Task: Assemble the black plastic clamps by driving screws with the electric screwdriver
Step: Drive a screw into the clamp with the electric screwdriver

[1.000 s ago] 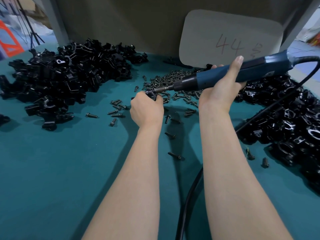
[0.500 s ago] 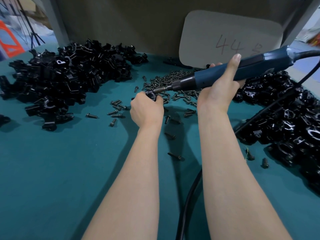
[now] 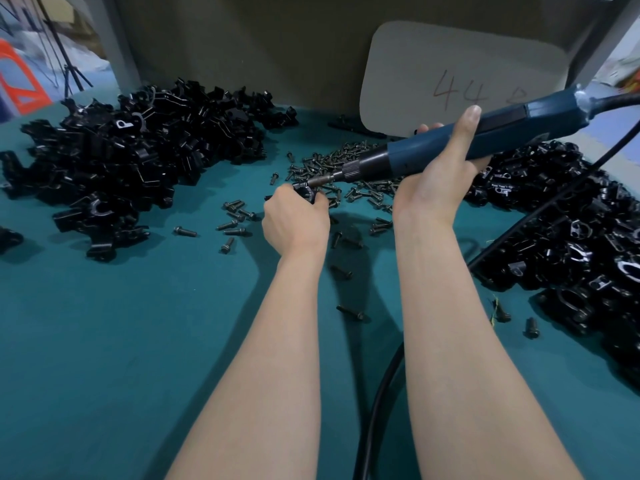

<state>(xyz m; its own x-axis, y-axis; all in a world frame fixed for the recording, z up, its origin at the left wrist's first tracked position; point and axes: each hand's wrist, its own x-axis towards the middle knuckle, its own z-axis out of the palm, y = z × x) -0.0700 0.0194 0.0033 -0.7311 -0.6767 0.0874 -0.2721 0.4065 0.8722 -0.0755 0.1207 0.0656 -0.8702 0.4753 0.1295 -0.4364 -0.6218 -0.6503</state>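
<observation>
Left grip pinches small black plastic clamp; right grip wraps blue electric screwdriver, slanting down-left into it.

Both forearms bare, stretched fwd, roughly parallel. L hand lower, back of hand up, fingers curled round a clamp. R hand higher, gripping the screwdriver from below, one digit straight up across it.
</observation>
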